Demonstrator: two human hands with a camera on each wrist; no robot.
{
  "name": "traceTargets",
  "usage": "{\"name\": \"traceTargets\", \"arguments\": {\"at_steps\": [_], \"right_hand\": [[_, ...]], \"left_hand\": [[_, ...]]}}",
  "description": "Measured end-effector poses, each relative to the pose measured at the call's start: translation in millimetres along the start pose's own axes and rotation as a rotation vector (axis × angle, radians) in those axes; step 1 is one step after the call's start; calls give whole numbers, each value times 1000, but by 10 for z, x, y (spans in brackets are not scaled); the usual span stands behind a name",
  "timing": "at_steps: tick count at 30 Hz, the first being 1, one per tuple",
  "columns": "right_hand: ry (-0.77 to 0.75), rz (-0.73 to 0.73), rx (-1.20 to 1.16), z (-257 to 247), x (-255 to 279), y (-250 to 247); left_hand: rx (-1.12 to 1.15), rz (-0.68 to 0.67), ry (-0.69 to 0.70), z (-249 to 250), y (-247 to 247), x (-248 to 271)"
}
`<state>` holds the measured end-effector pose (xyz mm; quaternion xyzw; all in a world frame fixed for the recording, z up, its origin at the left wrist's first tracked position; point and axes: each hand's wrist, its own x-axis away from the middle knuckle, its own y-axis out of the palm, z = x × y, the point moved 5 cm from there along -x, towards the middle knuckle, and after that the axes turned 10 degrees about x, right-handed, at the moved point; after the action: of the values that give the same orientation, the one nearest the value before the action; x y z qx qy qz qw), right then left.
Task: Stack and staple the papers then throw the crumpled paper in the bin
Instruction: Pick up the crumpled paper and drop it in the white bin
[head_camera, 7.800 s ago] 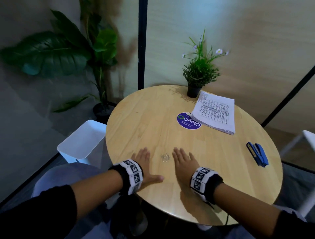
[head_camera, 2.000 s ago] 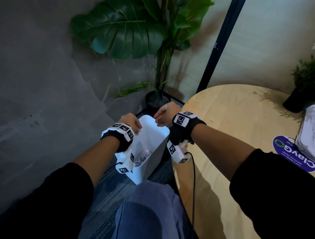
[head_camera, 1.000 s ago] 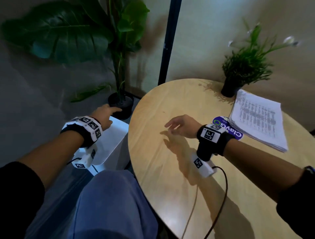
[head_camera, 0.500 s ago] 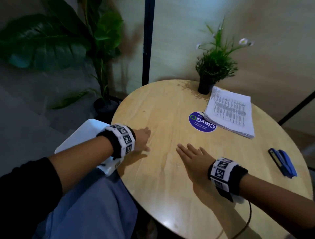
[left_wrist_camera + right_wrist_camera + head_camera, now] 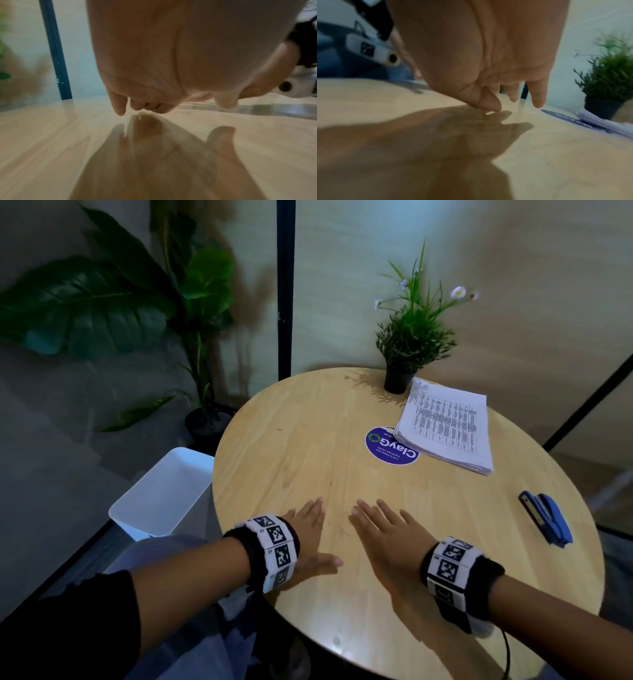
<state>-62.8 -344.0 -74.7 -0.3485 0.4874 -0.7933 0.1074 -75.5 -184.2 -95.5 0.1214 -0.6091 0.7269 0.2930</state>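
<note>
There, "ClayGo" shows on the blue sticker beside the papers.

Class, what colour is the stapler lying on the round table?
The stapler is blue, lying near the table's right edge; the head view shows it best.
</note>
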Motion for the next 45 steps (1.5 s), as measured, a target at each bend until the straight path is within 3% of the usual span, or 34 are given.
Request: {"name": "traceTargets", "arguments": {"at_steps": [6, 12, 19, 24, 27, 30, 34, 37, 45], "right_hand": [[57, -49, 87, -201, -27, 88], [6, -78, 94, -360, -103, 2], [188, -42, 129, -252, -135, 18], [92, 25, 116, -389, -160, 2], [77, 83, -53, -310, -133, -125], [138, 268, -360, -72, -229, -282], [40, 206, -642, 33, -405, -249], [63, 234, -882, 61, -491, -211], [53, 254, -1011, 93, -573, -209]], "left_hand": [[79, 35, -77, 155, 39, 43], [85, 43, -4, 335, 165, 73], [121, 66, -127, 63, -11, 61], [60, 64, -75, 132, 69, 35], [33, 103, -39, 149, -19, 74], [75, 270, -15, 94, -261, 87], [303, 293, -107, -44, -415, 39], [407, 274, -131, -103, -408, -11], [469, 261, -133, -152, -387, -99]]}}
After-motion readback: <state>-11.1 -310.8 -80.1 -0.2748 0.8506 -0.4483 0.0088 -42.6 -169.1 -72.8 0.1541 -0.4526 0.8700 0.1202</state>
